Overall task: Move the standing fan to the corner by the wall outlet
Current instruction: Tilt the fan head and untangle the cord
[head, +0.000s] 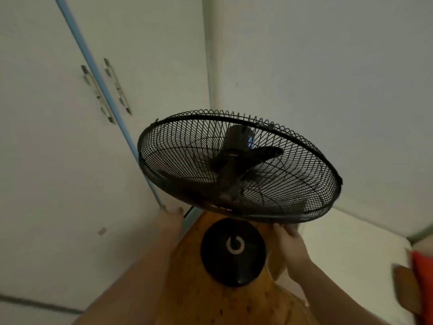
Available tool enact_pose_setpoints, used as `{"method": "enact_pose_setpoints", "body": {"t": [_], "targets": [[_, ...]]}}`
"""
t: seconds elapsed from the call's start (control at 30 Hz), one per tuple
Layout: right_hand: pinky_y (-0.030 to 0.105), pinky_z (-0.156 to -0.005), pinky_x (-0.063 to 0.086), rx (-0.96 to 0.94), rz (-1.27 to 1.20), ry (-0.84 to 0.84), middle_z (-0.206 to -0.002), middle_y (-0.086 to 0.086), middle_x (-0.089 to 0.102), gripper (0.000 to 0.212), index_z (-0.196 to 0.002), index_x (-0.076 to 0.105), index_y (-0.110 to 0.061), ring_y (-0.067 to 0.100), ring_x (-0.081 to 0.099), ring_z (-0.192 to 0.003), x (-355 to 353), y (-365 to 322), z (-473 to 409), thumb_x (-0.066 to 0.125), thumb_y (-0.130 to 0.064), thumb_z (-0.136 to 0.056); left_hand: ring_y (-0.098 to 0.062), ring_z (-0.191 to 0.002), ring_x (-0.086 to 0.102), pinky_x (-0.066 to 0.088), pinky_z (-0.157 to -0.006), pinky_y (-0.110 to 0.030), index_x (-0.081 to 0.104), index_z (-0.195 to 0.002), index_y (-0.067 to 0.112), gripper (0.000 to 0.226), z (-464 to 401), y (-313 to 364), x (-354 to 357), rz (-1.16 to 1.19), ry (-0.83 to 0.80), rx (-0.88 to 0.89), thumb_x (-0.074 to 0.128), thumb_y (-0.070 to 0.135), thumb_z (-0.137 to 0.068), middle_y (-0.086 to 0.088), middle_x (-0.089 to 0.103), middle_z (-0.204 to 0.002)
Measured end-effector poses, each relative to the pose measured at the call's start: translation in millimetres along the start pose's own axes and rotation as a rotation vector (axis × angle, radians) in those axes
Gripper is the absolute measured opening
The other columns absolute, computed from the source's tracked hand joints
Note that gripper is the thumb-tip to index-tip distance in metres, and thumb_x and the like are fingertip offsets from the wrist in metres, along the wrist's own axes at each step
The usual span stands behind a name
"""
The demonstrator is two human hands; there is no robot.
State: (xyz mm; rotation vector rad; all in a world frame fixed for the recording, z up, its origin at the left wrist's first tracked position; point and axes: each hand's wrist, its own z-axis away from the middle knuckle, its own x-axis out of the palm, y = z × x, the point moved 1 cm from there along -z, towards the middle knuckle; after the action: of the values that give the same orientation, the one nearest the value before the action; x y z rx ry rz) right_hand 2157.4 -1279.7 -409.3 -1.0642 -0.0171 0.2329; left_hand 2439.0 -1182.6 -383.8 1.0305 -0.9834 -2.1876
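Observation:
The standing fan's black wire cage [239, 167] fills the middle of the view, seen from above with its dark blades inside. Below it is the round black base [233, 252] on the orange-brown floor. My right hand [289, 240] grips the lower right rim of the cage. My left hand [169, 219] reaches toward the lower left of the cage; its fingertips sit beside the rim and I cannot tell whether they hold anything. The stand pole is hidden under the cage. No wall outlet shows.
A white cupboard [70, 137] with two metal handles and a blue strip stands on the left. A white pipe [212, 55] runs down the corner with the wall. A white mattress [351, 254] and an orange cushion [423, 277] lie at right.

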Motion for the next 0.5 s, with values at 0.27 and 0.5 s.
{"method": "enact_pose_setpoints", "body": {"t": [0.27, 0.5], "targets": [[0.041, -0.085, 0.056, 0.037, -0.281, -0.005, -0.115, 0.013, 0.065, 0.032, -0.131, 0.049, -0.017, 0.025, 0.067, -0.096, 11.8, -28.9, 10.7, 0.053, -0.028, -0.101, -0.019, -0.096, 0.057, 0.056, -0.08, -0.042, -0.008, -0.156, 0.041, 0.1, -20.7, 59.3, -47.2, 0.388, 0.01, 0.25, 0.063, 0.012, -0.094, -0.003, 0.036, -0.149], [0.042, -0.087, 0.055, 0.053, -0.367, 0.001, -0.111, 0.008, 0.062, 0.028, -0.127, 0.046, -0.02, 0.029, 0.066, -0.101, 20.5, -37.6, 8.7, 0.052, -0.024, -0.1, -0.03, -0.101, 0.061, 0.058, -0.055, -0.033, 0.019, -0.144, 0.05, 0.087, -27.5, 75.7, -50.7, 0.354, -0.072, 0.337, 0.058, -0.001, -0.086, 0.003, 0.052, -0.115]]}}
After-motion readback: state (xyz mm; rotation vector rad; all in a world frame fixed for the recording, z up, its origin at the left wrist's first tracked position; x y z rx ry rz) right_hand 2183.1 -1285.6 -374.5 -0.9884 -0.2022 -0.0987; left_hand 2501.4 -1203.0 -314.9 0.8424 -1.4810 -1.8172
